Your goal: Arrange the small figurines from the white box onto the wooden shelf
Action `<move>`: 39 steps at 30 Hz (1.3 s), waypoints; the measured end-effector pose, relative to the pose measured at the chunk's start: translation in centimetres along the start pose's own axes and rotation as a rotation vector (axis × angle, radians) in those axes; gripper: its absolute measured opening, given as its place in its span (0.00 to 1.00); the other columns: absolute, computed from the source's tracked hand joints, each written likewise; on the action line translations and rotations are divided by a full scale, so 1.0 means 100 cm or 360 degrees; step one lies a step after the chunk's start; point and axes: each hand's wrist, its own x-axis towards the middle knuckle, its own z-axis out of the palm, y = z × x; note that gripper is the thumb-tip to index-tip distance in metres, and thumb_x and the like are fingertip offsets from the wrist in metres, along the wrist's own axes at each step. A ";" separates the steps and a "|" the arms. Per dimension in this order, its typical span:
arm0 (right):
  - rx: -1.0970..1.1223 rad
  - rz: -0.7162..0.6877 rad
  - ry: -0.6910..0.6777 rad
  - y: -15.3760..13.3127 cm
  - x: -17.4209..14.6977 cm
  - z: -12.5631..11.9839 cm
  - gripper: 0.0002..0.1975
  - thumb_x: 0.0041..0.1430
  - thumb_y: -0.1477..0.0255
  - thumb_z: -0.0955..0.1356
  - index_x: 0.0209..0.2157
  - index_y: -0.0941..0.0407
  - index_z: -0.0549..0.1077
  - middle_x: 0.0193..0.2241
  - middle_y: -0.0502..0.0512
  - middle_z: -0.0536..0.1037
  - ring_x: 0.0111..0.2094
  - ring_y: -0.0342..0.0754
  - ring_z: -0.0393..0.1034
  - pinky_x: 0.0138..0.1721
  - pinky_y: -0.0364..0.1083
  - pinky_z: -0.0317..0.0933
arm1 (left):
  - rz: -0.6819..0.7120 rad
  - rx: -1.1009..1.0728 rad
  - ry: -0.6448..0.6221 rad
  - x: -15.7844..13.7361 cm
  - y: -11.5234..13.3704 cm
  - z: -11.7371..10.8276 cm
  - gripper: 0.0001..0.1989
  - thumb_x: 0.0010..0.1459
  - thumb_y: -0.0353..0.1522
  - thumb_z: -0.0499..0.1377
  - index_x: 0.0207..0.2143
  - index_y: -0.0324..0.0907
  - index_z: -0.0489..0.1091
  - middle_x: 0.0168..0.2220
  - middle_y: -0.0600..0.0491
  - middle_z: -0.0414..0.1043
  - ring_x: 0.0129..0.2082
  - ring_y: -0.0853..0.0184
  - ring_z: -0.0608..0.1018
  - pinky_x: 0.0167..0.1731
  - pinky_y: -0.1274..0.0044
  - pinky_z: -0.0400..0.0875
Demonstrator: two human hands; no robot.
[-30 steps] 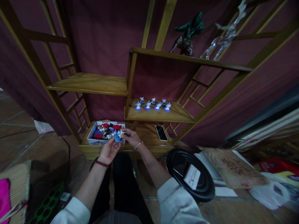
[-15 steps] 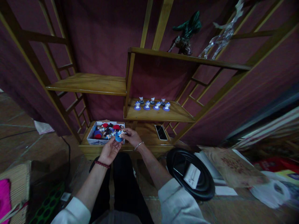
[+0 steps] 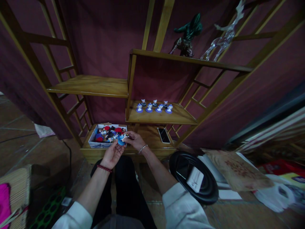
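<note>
Both the left hand [image 3: 111,155] and the right hand [image 3: 133,140] pinch a small glossy blue-based figurine [image 3: 121,140], at the right end of a white box [image 3: 95,143] of mixed figurines. The box sits on the lowest plank of a smooth wooden shelf unit [image 3: 152,118] against a dull maroon wall, a flat dark phone [image 3: 164,135] at 3 o'clock.

Figurine [image 3: 121,140] blue base, white top; box [image 3: 100,144] white w/ blue print; shelf [image 3: 157,117] yellow-brown wood; wall [image 3: 107,38] maroon; disc [image 3: 209,190] black.

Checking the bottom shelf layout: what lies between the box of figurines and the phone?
In the head view, both hands holding a blue-based figurine.
</note>
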 end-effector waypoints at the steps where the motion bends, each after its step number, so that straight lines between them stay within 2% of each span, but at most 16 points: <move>1: -0.0013 0.0003 -0.0015 -0.001 0.000 -0.001 0.17 0.37 0.69 0.71 0.33 0.57 0.70 0.29 0.49 0.75 0.32 0.43 0.68 0.38 0.45 0.62 | 0.0002 0.0001 -0.0006 0.000 0.000 0.001 0.09 0.56 0.30 0.50 0.29 0.35 0.67 0.24 0.51 0.70 0.24 0.71 0.74 0.24 0.81 0.71; 19: -0.0051 -0.0025 -0.0139 -0.011 -0.004 -0.005 0.15 0.38 0.70 0.70 0.32 0.57 0.68 0.27 0.48 0.72 0.27 0.40 0.66 0.29 0.41 0.61 | 0.0003 -0.0016 -0.0069 -0.008 -0.001 0.009 0.09 0.56 0.30 0.50 0.28 0.35 0.67 0.23 0.51 0.70 0.23 0.72 0.74 0.21 0.83 0.70; 24: -0.0110 -0.0095 -0.0192 -0.009 -0.005 -0.009 0.14 0.40 0.70 0.70 0.32 0.56 0.69 0.27 0.47 0.71 0.28 0.40 0.65 0.30 0.41 0.61 | -0.0026 -0.0014 -0.0055 -0.007 -0.005 0.010 0.10 0.57 0.30 0.50 0.28 0.34 0.68 0.23 0.50 0.70 0.23 0.72 0.74 0.21 0.83 0.70; 32: -0.0355 -0.0102 -0.0318 -0.016 -0.007 -0.016 0.15 0.45 0.69 0.68 0.38 0.55 0.69 0.28 0.47 0.71 0.26 0.40 0.65 0.28 0.40 0.61 | -0.0093 -0.0054 -0.0129 -0.011 -0.008 0.015 0.10 0.57 0.30 0.50 0.28 0.34 0.68 0.23 0.50 0.70 0.22 0.73 0.73 0.21 0.84 0.69; 39: -0.0690 -0.0158 -0.0314 -0.030 -0.014 -0.025 0.14 0.49 0.68 0.66 0.39 0.53 0.69 0.28 0.47 0.72 0.25 0.39 0.66 0.28 0.39 0.60 | -0.0149 -0.0075 -0.0137 -0.012 -0.013 0.020 0.10 0.56 0.30 0.50 0.27 0.34 0.67 0.24 0.48 0.69 0.22 0.74 0.72 0.21 0.84 0.69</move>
